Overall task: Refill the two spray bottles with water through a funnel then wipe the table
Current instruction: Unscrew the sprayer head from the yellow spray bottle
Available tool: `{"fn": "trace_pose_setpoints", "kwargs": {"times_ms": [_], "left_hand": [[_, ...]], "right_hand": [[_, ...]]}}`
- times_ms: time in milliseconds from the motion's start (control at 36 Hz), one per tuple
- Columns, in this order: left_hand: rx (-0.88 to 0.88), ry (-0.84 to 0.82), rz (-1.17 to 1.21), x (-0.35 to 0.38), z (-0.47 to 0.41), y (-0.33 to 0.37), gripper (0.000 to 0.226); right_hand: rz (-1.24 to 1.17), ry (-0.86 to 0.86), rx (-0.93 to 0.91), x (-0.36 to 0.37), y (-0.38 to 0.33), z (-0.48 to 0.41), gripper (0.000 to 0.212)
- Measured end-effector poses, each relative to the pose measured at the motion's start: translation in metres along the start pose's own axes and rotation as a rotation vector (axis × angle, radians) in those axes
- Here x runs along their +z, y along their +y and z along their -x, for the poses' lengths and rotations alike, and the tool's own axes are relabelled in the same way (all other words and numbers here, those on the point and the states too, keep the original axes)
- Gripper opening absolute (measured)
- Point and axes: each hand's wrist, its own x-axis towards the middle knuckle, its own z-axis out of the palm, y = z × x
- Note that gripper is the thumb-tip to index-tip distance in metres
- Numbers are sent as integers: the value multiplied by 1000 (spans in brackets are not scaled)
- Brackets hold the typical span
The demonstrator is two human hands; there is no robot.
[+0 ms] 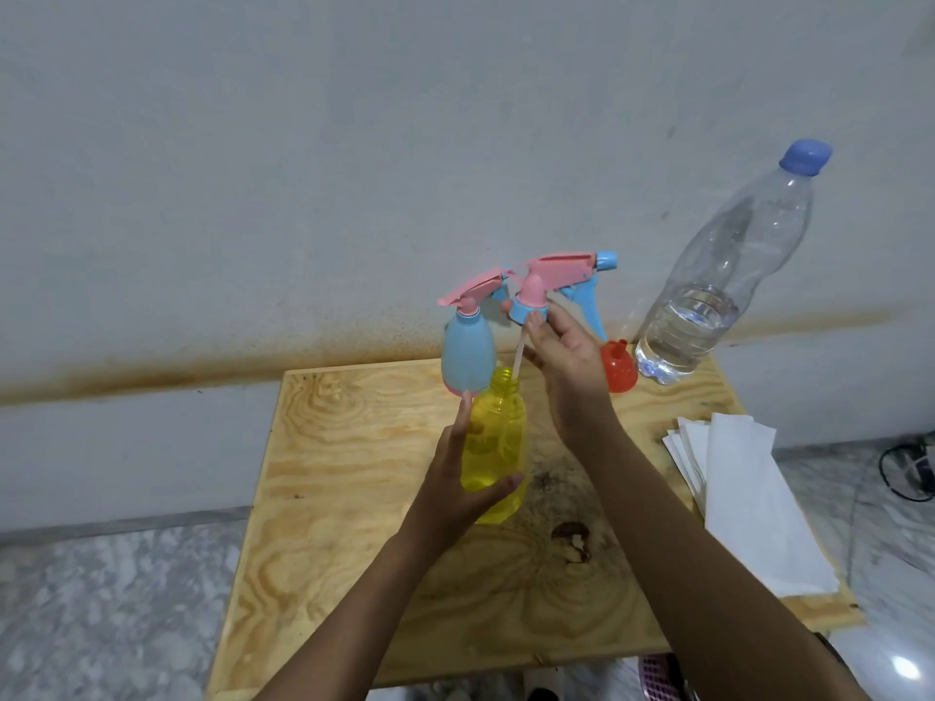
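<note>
Both forearms reach in over the near edge of the plywood worktop [354, 498]. A dark stain [571, 541] marks the wood right of centre. A stack of white paper sheets [749, 498] lies along the right edge.

Mid-worktop: the yellow spray bottle [498, 437] stands with its neck open. The left hand [455, 478] grips it. The thumb curls across the lower body and the fingers [463, 404] wrap round its far left side.

The right hand [566, 366] is raised just right of the neck. Its fingers pinch the blue collar of the detached pink-and-blue spray head [556, 278], which is held clear above the bottle. A pale dip tube [518, 352] hangs from the collar, its lower end inside the open neck.

Just behind the yellow one, toward the far edge, is the blue spray bottle [468, 356] — upright, pink trigger head on.

Toward the far right corner the red funnel [618, 369] sits mouth-down, spout up. Beside it, at the corner itself, is the clear water bottle [708, 316] — blue cap on, partly filled.

A grey wall [303, 144] with a brown streak stands behind the far edge.
</note>
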Motion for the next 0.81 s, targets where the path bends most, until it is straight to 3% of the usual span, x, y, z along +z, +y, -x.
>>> {"fn": "trace_pose_setpoints", "kwargs": {"times_ms": [167, 333, 556, 806], "left_hand": [[-11, 39, -29, 1, 8, -15, 93], [-25, 143, -86, 1, 10, -25, 92], [-1, 206, -151, 0, 9, -37, 97], [53, 213, -195, 1, 16, -46, 102]], "right_hand": [[-26, 81, -122, -8, -44, -24, 19], [133, 150, -263, -22, -74, -37, 17], [510, 192, -47, -53, 18, -7, 20], [966, 78, 159, -64, 111, 28, 22]]}}
